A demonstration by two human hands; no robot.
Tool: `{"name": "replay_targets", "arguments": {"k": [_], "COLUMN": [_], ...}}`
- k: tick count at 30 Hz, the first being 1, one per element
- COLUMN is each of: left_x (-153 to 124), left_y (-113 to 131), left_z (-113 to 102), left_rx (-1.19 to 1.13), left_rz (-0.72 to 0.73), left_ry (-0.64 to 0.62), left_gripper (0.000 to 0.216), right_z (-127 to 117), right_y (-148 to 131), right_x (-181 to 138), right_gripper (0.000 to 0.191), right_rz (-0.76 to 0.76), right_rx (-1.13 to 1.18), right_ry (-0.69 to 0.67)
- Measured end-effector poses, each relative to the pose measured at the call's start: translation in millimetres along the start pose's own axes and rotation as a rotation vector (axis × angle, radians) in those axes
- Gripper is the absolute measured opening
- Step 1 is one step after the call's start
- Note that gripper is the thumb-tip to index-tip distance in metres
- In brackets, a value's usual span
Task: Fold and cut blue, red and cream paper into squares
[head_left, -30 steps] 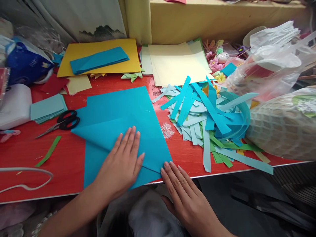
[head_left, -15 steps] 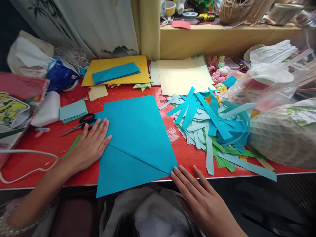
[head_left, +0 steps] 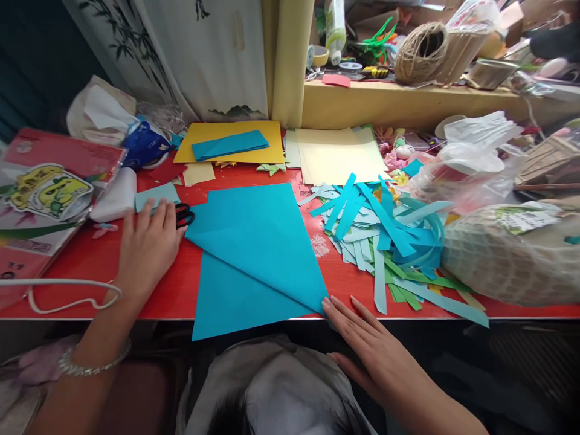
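Note:
A blue sheet of paper (head_left: 254,241) lies in front of me, folded across on a slant, with its lower corner sticking out past the table edge. My right hand (head_left: 369,350) rests its outstretched fingertips on the paper's lower right corner. To the left of the sheet, my left hand (head_left: 149,254) reaches forward with fingers extended. It lies over a pair of scissors (head_left: 184,215); the black handles show beside the fingers, while the blades are hidden beneath the hand. Just beyond the fingertips are light-blue paper pieces (head_left: 156,194).
Cut paper strips (head_left: 362,235) pile up right of the sheet, beside a net-wrapped bundle (head_left: 493,260). Behind are yellow paper (head_left: 226,132) bearing folded blue paper (head_left: 231,145), and cream sheets (head_left: 339,154). A red-and-white package (head_left: 49,205) and white cable (head_left: 72,283) are at left.
My left hand has left the blue paper and moved left onto the scissors. The folded flap's left side has lifted somewhat. My right hand stays at the corner. The camera view has shifted.

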State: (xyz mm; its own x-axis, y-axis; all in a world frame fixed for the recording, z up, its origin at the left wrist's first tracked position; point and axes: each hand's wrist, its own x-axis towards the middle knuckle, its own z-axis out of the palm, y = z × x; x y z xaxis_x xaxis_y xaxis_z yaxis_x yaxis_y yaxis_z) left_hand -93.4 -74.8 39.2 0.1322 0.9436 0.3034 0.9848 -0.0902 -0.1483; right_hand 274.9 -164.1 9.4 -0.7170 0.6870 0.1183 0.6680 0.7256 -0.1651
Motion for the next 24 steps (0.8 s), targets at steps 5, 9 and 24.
{"name": "replay_targets", "arguments": {"k": [5,9,24], "left_x": [7,12,-26], "left_y": [-8,-9,142], "left_z": [2,-2,-69], "left_rx": [0.232,0.259,-0.094], "left_rz": [0.168,0.173,1.002], "left_ry": [-0.064,0.042,0.89], "left_gripper": [0.041,0.039,0.01], "right_z": [-11,-16,-30], "right_y": [3,8,-24], "right_x": [-4,-9,56], "right_gripper": [0.069,0.068,0.039], "right_rz": [0.07,0.18,0.244], "right_rx": [0.142,0.279,1.102], "right_ry": [-0.036,0.003,0.096]}}
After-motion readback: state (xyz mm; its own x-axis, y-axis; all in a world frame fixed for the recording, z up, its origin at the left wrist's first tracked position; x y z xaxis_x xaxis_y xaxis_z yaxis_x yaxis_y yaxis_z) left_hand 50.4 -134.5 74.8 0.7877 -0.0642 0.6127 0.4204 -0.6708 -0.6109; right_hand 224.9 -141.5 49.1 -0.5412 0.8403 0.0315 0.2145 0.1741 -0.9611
